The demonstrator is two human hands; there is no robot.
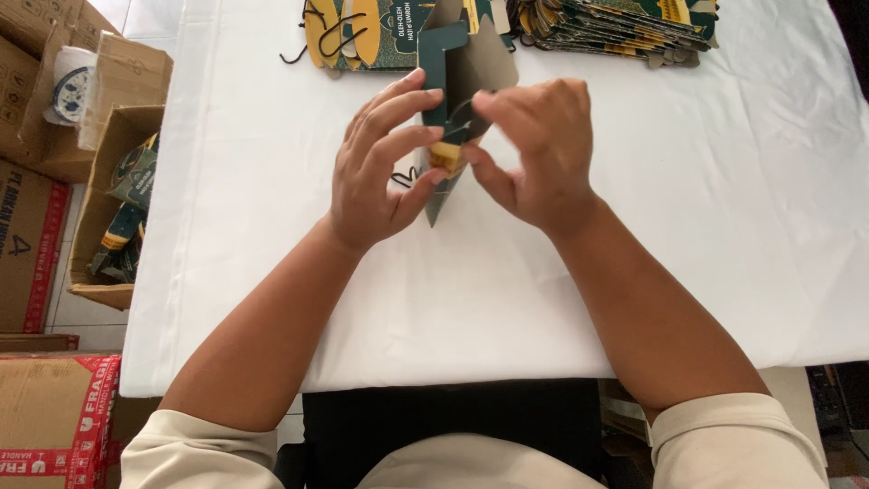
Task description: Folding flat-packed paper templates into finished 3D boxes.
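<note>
A person seated at a white table (272, 299) is working a partly folded green paper bag (471, 68) between both hands, the bag standing tilted just above the cloth and between the two palms. The left hand (380, 172) is curling its fingers closed around the bag's near edge, while the right hand (534, 149) is pinching narrowly at a yellowish tab and thin dark cord (405, 177) at the bag's lower fold; whether the cord is already threaded cannot be told. Beyond the hands, flat green bags with cord handles (362, 36) are lying just ahead of the left fingers, and a taller stack (625, 27) is sitting ahead and to the right. Off the table's edge, well left of the left hand, an open carton (113, 213) is holding more green pieces. The risks look modest but real: the pinch is small and could slip, letting the cord pull free; pressing too hard could crease or tear the thin card at the fold; and the loose flap, held only at one edge, could spring open.
</note>
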